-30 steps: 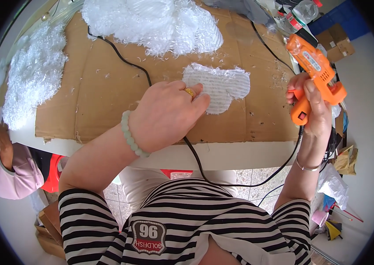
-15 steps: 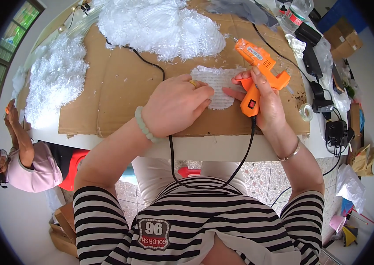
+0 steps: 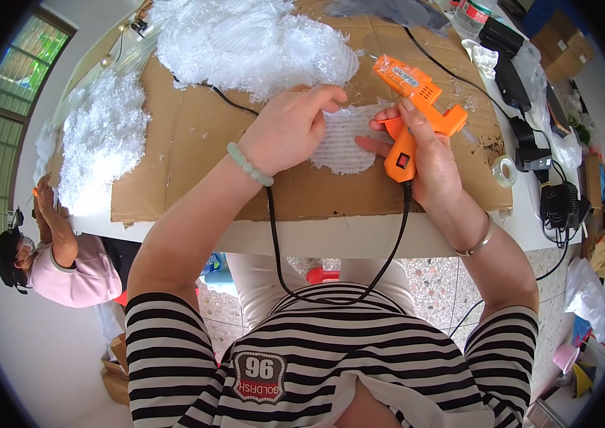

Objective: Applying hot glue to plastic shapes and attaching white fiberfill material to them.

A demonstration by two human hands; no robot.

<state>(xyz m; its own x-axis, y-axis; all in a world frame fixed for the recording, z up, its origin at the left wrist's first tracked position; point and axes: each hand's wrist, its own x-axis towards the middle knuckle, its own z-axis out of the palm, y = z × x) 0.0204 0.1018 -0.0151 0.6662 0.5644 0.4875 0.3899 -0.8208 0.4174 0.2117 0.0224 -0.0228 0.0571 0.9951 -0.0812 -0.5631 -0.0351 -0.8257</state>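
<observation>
Centrally, just above mid-frame: the left hand point(image 3: 289, 128) lies on a white ribbed fringe piece point(image 3: 343, 139), fingers curled and pinched together on its upper left edge, pressing it to the cardboard sheet point(image 3: 195, 143). A pale green bead bracelet point(image 3: 249, 164) sits on that wrist.

Right of it, touching the same piece: the right hand point(image 3: 427, 160) is closed around the grip of an orange hot-glue gun point(image 3: 416, 93), forefinger laid over the trigger area, other fingers wrapped on the handle. The gun's body slants toward the upper left of the frame; whether the nozzle touches the piece cannot be told. A thin metal bangle point(image 3: 477, 242) circles the right wrist. The gun's black cord point(image 3: 331, 292) drops from the handle, loops over the table edge toward the striped shirt, and runs back up under the left forearm.

Cardboard covers most of the white table point(image 3: 316, 239). Two heaps of white shredded fluff on it: one at upper centre point(image 3: 259, 43), one at upper left point(image 3: 99, 139).

Right edge of the table: a roll of clear tape point(image 3: 505, 171), black chargers and cables point(image 3: 531, 143), crumpled plastic.

Lower left of the frame: another person in a pink top point(image 3: 77, 274), bent over, hands raised near the table's corner.
</observation>
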